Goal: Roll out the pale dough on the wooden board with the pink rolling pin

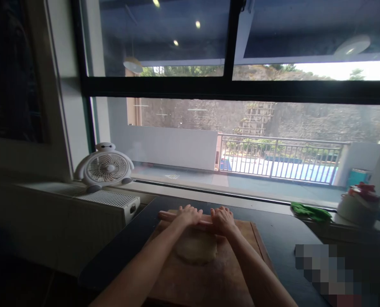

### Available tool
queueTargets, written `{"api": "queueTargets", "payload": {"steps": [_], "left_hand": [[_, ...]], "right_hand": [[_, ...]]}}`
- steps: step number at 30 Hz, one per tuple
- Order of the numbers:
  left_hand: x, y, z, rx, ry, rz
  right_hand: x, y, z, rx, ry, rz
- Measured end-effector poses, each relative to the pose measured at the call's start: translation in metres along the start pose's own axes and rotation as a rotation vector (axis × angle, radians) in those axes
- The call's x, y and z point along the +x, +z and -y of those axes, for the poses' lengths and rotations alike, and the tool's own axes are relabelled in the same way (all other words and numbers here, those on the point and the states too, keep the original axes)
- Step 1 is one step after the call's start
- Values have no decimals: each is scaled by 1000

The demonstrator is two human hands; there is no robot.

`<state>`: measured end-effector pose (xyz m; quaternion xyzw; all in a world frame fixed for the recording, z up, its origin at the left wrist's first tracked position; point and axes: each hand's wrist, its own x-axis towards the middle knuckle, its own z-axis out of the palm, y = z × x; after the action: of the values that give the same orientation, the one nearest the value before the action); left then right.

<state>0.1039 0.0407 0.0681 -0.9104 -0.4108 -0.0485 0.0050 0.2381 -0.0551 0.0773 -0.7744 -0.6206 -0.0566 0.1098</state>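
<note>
A wooden rolling pin [166, 216] lies crosswise over the far part of a flattened, pale piece of dough [196, 248]. My left hand [190, 214] rests on top of the pin left of its middle, fingers curled over it. Just to the right, my right hand [222, 218] grips the pin the same way, a small gap between the two. Under the dough is a brown wooden board [190, 288]. The near part of the dough shows between my forearms; its far edge is hidden by the pin and hands.
The board lies on a dark table [282, 238] by a large window. At left, a white fan [110, 167] stands behind a vented white box [113, 200]. On the right ledge are a green cloth [310, 212] and a pale pot-like container [358, 209] with something red on top.
</note>
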Motion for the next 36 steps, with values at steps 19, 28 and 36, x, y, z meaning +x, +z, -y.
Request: {"api": "queueTargets", "payload": {"steps": [19, 28, 36], "left_hand": [[-22, 9, 3, -32, -59, -109], [-2, 6, 5, -46, -55, -60], [-120, 20, -5, -84, 124, -434]], "right_hand": [[-11, 17, 9, 42, 97, -166], [7, 16, -2, 35, 59, -70], [-89, 26, 17, 75, -18, -164]]}}
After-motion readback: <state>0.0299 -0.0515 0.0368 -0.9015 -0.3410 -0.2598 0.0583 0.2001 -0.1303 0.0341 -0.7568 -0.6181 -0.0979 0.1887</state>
